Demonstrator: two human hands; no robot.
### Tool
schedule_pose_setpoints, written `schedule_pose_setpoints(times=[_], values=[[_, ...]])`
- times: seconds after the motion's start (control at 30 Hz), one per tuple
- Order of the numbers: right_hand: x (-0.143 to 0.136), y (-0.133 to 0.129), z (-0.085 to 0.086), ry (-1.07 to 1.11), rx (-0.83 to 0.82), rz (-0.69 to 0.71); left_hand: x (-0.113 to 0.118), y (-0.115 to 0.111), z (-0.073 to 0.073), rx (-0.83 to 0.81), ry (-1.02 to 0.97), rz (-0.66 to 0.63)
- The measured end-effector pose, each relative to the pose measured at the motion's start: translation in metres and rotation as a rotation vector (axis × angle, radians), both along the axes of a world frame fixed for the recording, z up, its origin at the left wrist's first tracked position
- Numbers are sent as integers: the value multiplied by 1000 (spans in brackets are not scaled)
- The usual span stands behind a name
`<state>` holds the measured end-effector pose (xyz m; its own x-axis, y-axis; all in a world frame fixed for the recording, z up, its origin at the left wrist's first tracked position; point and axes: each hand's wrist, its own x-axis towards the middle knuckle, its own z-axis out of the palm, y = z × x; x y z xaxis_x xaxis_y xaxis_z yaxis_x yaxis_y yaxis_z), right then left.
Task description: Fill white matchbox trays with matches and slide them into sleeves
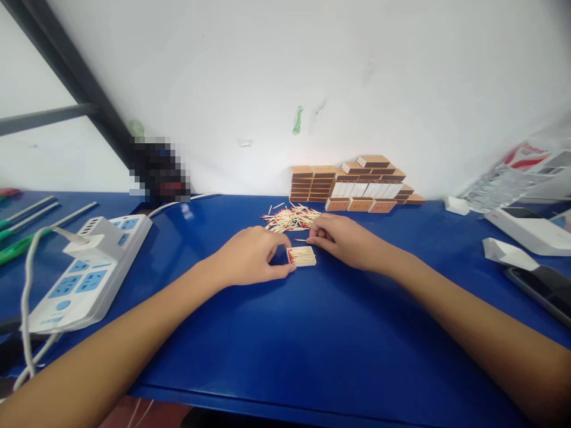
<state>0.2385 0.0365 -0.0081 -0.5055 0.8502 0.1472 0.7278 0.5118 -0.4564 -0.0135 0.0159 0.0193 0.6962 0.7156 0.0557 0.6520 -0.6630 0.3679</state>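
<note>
A small white matchbox tray (302, 264) lies on the blue table, holding several matches with red heads toward its left end. My left hand (254, 257) grips the tray's left end between thumb and fingers. Just behind and to the right of the tray, my right hand (339, 241) pinches a single match (301, 240), its red head pointing left. Beyond both hands is a loose pile of matches (289, 219) on the table.
Stacked matchboxes (370, 178) stand against the wall. A white power strip (91, 279) with cables is at left, near green-handled tools (22, 246). On the right are a dark phone (542, 288), a white box (529, 230) and a clear plastic package (504, 175).
</note>
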Motion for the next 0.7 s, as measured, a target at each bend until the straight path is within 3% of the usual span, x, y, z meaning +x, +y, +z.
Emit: schedule_pose_setpoints(times=[0.33,0.7], values=[[-14,-28,16,18,-48,118,-1,1,1,43,20,7],[-13,-29,19,-14,-27,91,0,0,1,61,43,3]])
